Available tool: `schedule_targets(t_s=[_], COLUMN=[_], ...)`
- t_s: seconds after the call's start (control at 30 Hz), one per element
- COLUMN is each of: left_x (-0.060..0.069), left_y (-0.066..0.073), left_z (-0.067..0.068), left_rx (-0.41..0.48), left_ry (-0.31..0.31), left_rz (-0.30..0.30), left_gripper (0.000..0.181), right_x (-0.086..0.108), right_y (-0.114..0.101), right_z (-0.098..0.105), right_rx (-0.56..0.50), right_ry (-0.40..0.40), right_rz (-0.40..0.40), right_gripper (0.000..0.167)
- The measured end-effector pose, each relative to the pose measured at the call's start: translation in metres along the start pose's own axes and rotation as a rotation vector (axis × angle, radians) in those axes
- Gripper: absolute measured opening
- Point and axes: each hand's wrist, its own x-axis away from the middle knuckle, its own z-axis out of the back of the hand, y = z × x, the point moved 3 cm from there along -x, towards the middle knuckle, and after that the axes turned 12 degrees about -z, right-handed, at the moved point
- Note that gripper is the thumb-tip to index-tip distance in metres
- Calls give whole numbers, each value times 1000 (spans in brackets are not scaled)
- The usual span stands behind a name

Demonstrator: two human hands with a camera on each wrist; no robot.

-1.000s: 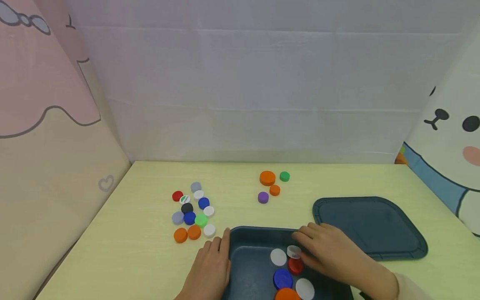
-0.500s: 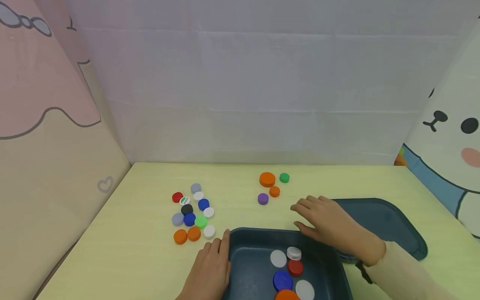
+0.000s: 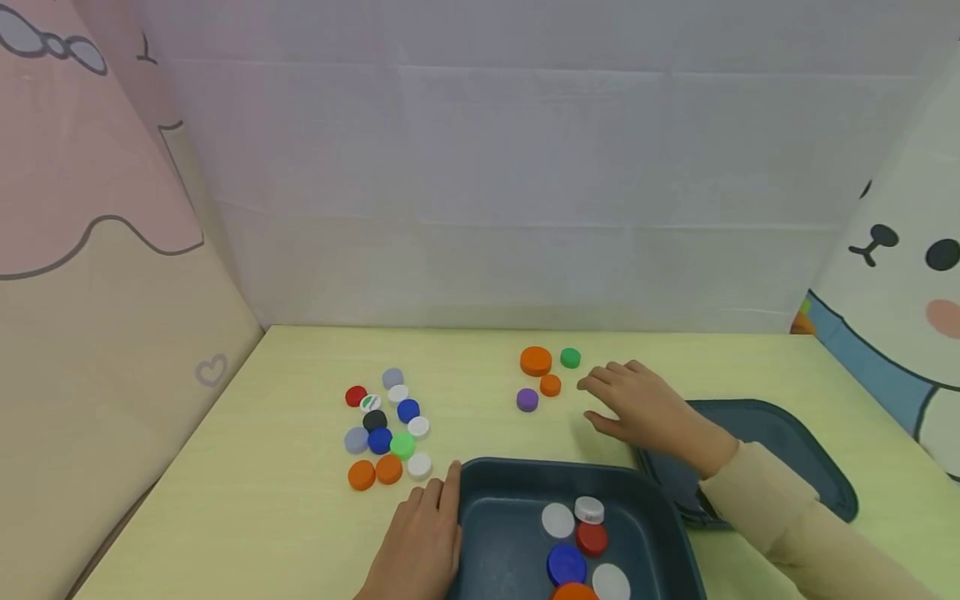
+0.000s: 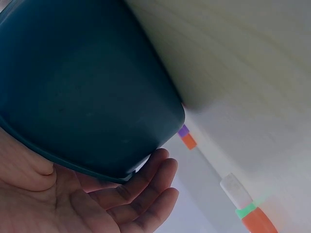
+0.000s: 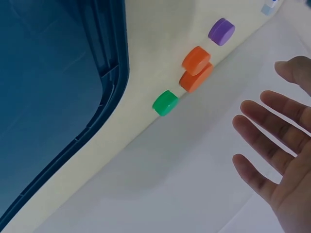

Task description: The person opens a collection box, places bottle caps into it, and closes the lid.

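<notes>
In the head view my left hand (image 3: 422, 537) lies along the left rim of a dark blue box (image 3: 555, 469); in the left wrist view its relaxed fingers rest by the box's wall (image 4: 97, 97). Inside the box are several caps, among them a red one (image 3: 592, 539) and a blue one (image 3: 566, 565). Empty, its fingers spread, my right hand (image 3: 648, 412) hovers right of a small orange cap (image 3: 551, 385), a purple cap (image 3: 527, 400), a green cap (image 3: 570, 358) and a large orange cap (image 3: 536, 361). These four also show in the right wrist view.
A dark blue lid (image 3: 757, 433) lies on the table at the right, partly beneath my right forearm. Several caps, including a black one (image 3: 375, 421) and a light green one (image 3: 402, 445), are grouped on the table at the left. A pale wall stands behind the table.
My right hand has left the box and the white cap inside it, moving up and away over the table toward the small group of caps. My left hand has stayed at the rim.
</notes>
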Motion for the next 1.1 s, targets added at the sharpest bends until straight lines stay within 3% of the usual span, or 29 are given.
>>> schedule_targets(t_s=[0.4, 0.67, 1.1], left_x=[0, 0, -1], left_y=[-1, -2, -2], left_z=[-1, -2, -2], left_rx=[-9, -22, -14], left_ry=[7, 0, 9], left_rz=[-24, -17, -22], left_gripper=[58, 59, 59], right_x=[-22, -30, -50], right_y=[16, 19, 20], right_z=[-27, -45, -60], right_rx=[-51, -76, -102], right_ry=[-40, -136, -204], right_rz=[-67, -97, -132], right_gripper=[31, 33, 36])
